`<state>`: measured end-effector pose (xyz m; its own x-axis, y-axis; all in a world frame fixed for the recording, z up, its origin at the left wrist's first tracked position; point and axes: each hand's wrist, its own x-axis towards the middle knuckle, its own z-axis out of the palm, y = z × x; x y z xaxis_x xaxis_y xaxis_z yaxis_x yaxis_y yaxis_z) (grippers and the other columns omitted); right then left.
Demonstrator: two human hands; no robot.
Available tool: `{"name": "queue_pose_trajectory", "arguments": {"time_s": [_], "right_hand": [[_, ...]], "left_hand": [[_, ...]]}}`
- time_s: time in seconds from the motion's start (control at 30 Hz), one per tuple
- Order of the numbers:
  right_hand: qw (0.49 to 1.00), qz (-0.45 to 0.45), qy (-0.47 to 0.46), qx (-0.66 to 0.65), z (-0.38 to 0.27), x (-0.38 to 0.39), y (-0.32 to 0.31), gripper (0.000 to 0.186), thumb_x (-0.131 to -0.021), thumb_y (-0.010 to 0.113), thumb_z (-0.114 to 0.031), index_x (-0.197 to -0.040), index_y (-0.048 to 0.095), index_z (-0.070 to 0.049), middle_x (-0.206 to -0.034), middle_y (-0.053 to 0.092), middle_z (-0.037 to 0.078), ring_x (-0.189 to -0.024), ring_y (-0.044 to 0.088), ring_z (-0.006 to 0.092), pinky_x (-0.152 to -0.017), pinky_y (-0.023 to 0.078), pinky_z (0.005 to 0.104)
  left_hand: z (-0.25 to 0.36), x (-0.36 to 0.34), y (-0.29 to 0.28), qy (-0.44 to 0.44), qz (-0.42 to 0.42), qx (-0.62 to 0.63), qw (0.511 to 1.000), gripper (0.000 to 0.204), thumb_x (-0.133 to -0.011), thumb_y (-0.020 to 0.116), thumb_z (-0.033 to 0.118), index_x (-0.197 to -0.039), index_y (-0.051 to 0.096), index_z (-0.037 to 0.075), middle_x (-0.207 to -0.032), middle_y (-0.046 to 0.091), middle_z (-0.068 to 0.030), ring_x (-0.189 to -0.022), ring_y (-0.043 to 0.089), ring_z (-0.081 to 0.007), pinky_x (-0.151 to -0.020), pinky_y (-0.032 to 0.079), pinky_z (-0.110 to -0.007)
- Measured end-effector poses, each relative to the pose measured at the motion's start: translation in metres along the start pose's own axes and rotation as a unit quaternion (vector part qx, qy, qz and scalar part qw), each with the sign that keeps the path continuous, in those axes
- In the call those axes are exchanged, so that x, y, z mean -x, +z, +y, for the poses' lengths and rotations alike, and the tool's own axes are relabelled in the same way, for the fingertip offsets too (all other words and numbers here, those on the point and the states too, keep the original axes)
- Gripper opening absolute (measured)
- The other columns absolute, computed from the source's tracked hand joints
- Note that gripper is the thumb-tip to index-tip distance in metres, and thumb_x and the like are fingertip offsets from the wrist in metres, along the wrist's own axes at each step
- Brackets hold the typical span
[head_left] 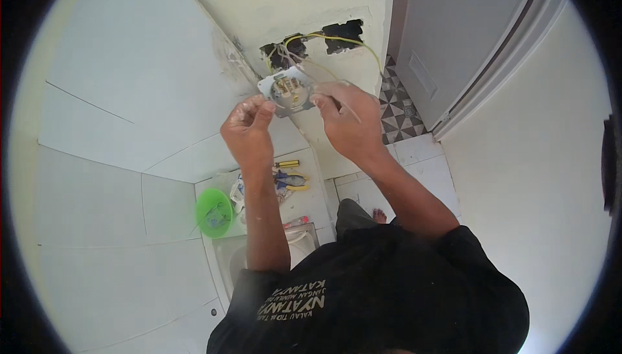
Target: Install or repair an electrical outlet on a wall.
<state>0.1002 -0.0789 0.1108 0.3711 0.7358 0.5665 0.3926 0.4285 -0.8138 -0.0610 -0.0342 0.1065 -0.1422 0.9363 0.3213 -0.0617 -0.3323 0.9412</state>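
Observation:
Between my hands is an electrical socket insert, with a metal mounting frame and brass-coloured terminals facing me. My left hand pinches its left lower edge between thumb and fingers. At its right edge, my right hand is closed, thumb against fingers, with a thin pale wire running by the fingers. Loose wires, some yellow-green and some pale, come out of the dark wall openings just above the socket insert. Whether any wire sits in a terminal, I cannot tell.
Below my left arm, a counter carries a green bowl, pliers with blue and yellow handles, a yellow-black tool and a red-handled tool. A sink adjoins it. A grey door stands at the right.

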Motion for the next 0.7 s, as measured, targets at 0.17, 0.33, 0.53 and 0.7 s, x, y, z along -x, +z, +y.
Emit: {"name": "queue_pose_trajectory", "arguments": {"time_s": [0.17, 0.33, 0.53, 0.7], "right_hand": [[0.950, -0.199, -0.001, 0.242, 0.007, 0.019, -0.051, 0.013, -0.086, 0.067, -0.006, -0.097, 0.071, -0.002, -0.083, 0.070, 0.015, -0.075, 0.067, 0.0320, -0.070, 0.053, 0.0379], [0.977, -0.121, 0.001, 0.177, -0.014, 0.013, -0.092, 0.013, -0.086, 0.066, -0.008, -0.097, 0.072, -0.003, -0.083, 0.071, 0.014, -0.079, 0.067, 0.0332, -0.073, 0.052, 0.0387], [0.966, -0.108, -0.031, 0.231, 0.011, 0.030, -0.073, 0.015, -0.088, 0.066, -0.009, -0.099, 0.071, -0.002, -0.091, 0.071, 0.015, -0.082, 0.067, 0.0327, -0.075, 0.053, 0.0393], [0.983, -0.127, 0.033, 0.128, -0.036, 0.025, -0.104, 0.016, -0.088, 0.066, -0.009, -0.101, 0.071, -0.002, -0.091, 0.070, 0.015, -0.075, 0.066, 0.0336, -0.071, 0.052, 0.0392]], "left_hand": [[0.005, -0.007, -0.014, -0.010, -0.025, -0.036, 0.999, 0.017, -0.083, 0.075, 0.001, -0.098, 0.070, -0.006, -0.083, 0.068, -0.0042, -0.074, 0.059, -0.0085, -0.070, 0.049, -0.023], [0.013, -0.007, -0.015, -0.013, -0.075, -0.085, 0.993, 0.011, -0.084, 0.073, 0.002, -0.094, 0.070, -0.004, -0.083, 0.068, -0.0031, -0.073, 0.058, -0.0078, -0.069, 0.048, -0.022], [0.012, -0.014, -0.018, -0.004, -0.103, -0.113, 0.988, 0.011, -0.085, 0.074, 0.004, -0.093, 0.069, -0.002, -0.082, 0.067, -0.0024, -0.072, 0.057, -0.0071, -0.068, 0.047, -0.022], [0.022, -0.018, -0.018, -0.018, -0.116, -0.143, 0.983, 0.010, -0.085, 0.073, 0.004, -0.091, 0.068, -0.001, -0.080, 0.065, -0.0004, -0.071, 0.056, -0.0071, -0.068, 0.046, -0.022]]}}
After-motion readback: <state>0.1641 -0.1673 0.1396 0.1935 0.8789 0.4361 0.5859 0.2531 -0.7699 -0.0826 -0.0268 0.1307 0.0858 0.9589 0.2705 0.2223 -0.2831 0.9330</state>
